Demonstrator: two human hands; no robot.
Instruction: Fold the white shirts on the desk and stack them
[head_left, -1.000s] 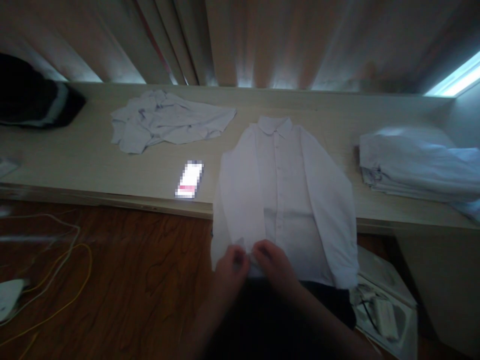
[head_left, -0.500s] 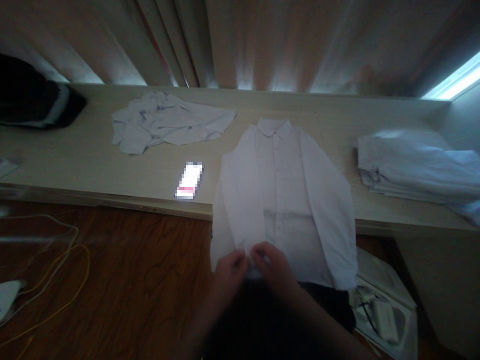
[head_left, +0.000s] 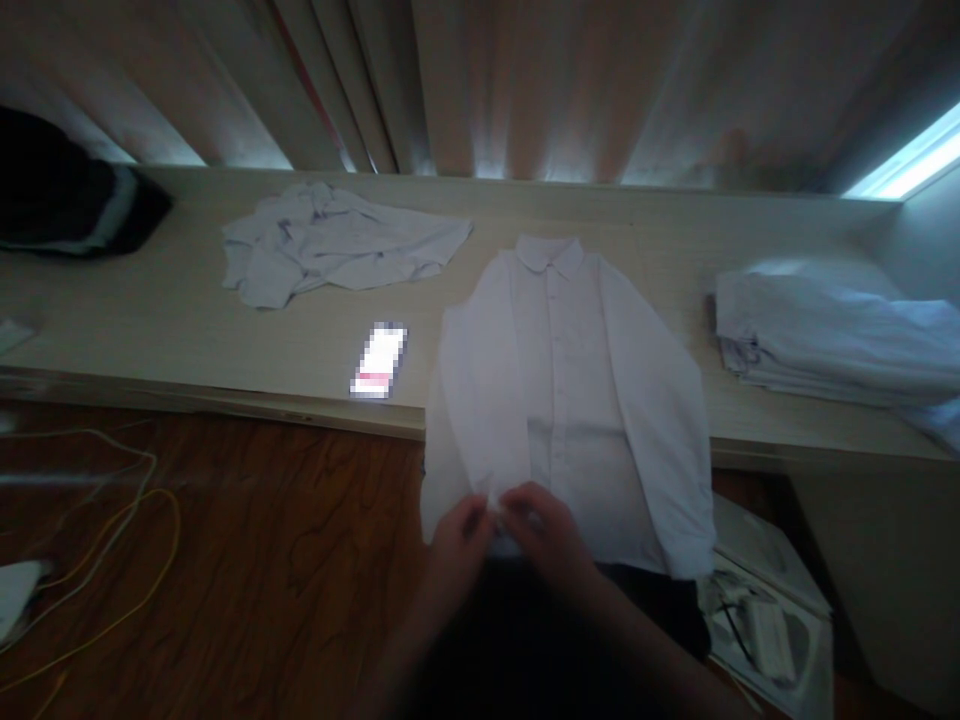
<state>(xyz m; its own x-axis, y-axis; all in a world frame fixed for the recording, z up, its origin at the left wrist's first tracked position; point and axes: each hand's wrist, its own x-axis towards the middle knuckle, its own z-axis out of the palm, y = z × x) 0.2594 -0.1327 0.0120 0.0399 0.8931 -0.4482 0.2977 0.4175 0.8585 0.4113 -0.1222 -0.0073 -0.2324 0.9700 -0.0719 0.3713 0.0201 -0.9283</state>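
A white long-sleeved shirt [head_left: 574, 400] lies front up, collar away from me, partly on the pale wooden ledge [head_left: 292, 345] and partly over its front edge toward my lap. My left hand [head_left: 463, 535] and my right hand [head_left: 541, 525] meet at the cuff of the sleeve on the left. Both are closed, pinching the cuff fabric between thumb and fingers. The button or edge between the fingertips is too small and dim to make out. The shirt's other sleeve [head_left: 664, 430] hangs straight down on the right.
Left of the shirt lie a lit phone [head_left: 380, 362] and a crumpled white garment [head_left: 322, 245]. Folded white clothes [head_left: 832, 335] are stacked on the right. A dark bag-like item [head_left: 67, 195] sits far left. Cables [head_left: 154, 490] and a white box [head_left: 765, 610] are on the floor.
Both hands stay at the cuff; the left fingers have shifted very slightly upward. The shirt and everything around it look the same.
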